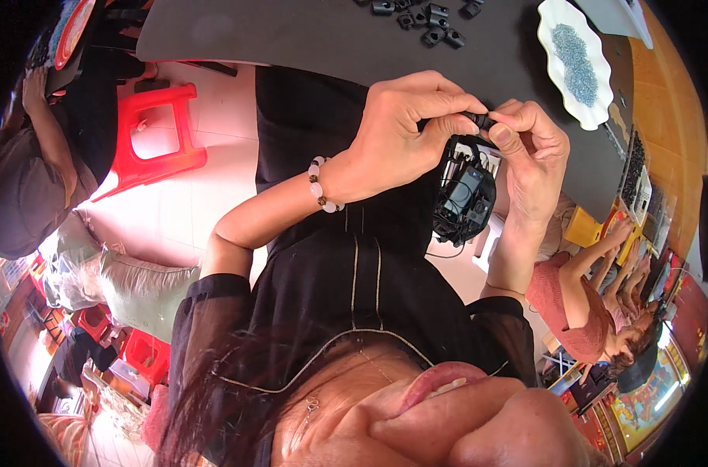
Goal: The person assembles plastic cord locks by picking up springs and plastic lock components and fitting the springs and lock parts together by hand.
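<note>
Near the dark table [291, 35], both hands [400, 131] [537, 148] pinch a black part [481, 121] between fingertips [502, 135].

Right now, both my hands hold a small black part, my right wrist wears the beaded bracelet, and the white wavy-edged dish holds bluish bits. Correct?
Not quite: the head view shows the beaded bracelet on your left wrist. The rest stands: your left hand and right hand hold a small black part, and the white wavy-edged dish holds bluish bits.
</note>
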Available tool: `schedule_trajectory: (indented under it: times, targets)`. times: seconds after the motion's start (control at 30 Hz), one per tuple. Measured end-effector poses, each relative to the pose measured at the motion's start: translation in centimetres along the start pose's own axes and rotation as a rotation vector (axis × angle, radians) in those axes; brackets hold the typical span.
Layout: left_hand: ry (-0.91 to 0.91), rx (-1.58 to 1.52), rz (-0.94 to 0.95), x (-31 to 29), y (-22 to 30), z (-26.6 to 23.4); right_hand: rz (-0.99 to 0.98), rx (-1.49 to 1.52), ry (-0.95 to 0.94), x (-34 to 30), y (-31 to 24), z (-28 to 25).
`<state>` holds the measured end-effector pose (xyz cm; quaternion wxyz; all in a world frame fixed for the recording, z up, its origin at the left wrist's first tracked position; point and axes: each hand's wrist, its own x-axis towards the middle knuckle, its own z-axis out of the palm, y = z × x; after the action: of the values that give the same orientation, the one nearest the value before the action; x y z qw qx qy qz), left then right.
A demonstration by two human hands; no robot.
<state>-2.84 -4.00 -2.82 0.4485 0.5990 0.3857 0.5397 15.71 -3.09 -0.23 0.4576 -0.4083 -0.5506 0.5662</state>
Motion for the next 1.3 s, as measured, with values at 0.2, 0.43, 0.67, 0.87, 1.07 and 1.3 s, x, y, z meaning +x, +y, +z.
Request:
schedule_trajectory:
  times: [0.2, 0.43, 0.67, 0.87, 1.07, 1.3]
  targets:
    - [0.064, 0.048, 0.127, -0.4, 0.0, 0.6, 0.044, -0.037, 0.017, -0.2, -0.8, 0.1]
    - [0.095, 0.183, 0.322, -0.6, -0.3, 0.9, 0.051, -0.025, -0.011, -0.2, -1.5, 0.5]
    - [0.102, 0.087, 0.289, 0.5, 0.8, 0.5, 0.023, 0.138, -0.058, 0.8, -0.9, -0.1]
    - [0.062, 0.008, 0.302, 0.8, 1.1, -0.4, 0.116, 0.286, -0.183, 1.0, -0.7, 0.2]
    - [0.018, 0.169, 0.345, 0.6, 1.4, -1.3, 0.169, 0.333, -0.350, 0.6, -0.5, 0.2]
    - [0.036, 0.248, 0.365, 0.4, 1.6, -1.8, 0.115, 0.338, -0.232, 0.6, 0.1, 2.0]
